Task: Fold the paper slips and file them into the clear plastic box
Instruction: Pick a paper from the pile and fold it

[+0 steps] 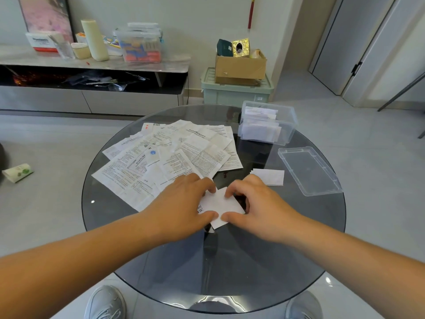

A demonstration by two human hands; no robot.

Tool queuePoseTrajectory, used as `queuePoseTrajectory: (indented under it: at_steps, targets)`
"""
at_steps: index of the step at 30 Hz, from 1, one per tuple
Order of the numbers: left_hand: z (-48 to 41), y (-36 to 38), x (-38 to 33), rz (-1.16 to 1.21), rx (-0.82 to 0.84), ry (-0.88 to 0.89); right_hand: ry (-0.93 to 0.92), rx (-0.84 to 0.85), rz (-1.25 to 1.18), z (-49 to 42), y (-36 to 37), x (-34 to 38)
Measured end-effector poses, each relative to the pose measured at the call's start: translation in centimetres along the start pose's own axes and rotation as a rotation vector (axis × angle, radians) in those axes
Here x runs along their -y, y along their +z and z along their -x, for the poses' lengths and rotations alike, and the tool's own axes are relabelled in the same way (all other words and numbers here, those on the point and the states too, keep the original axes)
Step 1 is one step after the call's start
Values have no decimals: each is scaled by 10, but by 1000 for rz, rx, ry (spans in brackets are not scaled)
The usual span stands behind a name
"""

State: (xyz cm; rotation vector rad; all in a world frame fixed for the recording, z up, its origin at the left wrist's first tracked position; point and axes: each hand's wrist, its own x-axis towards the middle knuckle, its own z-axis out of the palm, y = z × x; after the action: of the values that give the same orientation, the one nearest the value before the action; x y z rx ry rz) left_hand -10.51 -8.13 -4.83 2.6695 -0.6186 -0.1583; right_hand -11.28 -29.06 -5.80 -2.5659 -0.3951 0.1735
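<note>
A small white folded paper slip [220, 204] lies on the round glass table [253, 261] in front of me. My left hand [184, 203] pinches its left edge between thumb and fingers, and my right hand [255, 201] pinches its right edge the same way. A spread of several unfolded printed slips [170, 155] covers the table's left and middle. The clear plastic box [268, 123] stands open at the far right, with several folded slips standing inside. Its clear lid [309, 170] lies flat to the right. A small stack of folded slips [269, 177] sits between lid and hands.
Behind the table a low console [92, 65] carries a storage bin, a roll and small items. A green crate [236, 92] with a cardboard box on it stands on the floor. A tissue pack [17, 172] lies on the floor at left. My shoes show under the glass.
</note>
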Motion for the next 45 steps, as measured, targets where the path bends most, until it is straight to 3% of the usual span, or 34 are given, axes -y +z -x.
queuePoseTrajectory:
  at_steps: [11,19,23,26,28,30,33,36,39,41,45]
  targets:
    - [-39,-15,-18,0,174,-219,-14,1,16,5,2,-2]
    - [-40,-20,-17,133,199,-154,2,13,-13,7,-1,-3]
    - [-33,-25,-17,504,86,-211,76,-88,-289,7,-5,-2]
    - [-26,-29,-20,934,114,-293,139,-190,-540,5,-13,-1]
    - [-22,-30,-21,1096,142,-284,136,-203,-622,7,-21,-1]
    - [-17,-28,-22,1010,157,-191,86,-206,-604,12,-28,-2]
    - [-10,-23,-20,661,165,-49,-20,-191,-409,22,-32,-4]
    - [-6,-15,-20,345,166,70,-78,-53,-124,28,-29,-9]
    - [-4,-11,-21,34,140,187,-162,51,-40,30,-24,-14]
    - [-3,-11,-22,48,86,213,-178,29,-53,31,-25,-15]
    - [-3,-14,-27,261,25,171,-226,-175,-37,30,-29,-18]
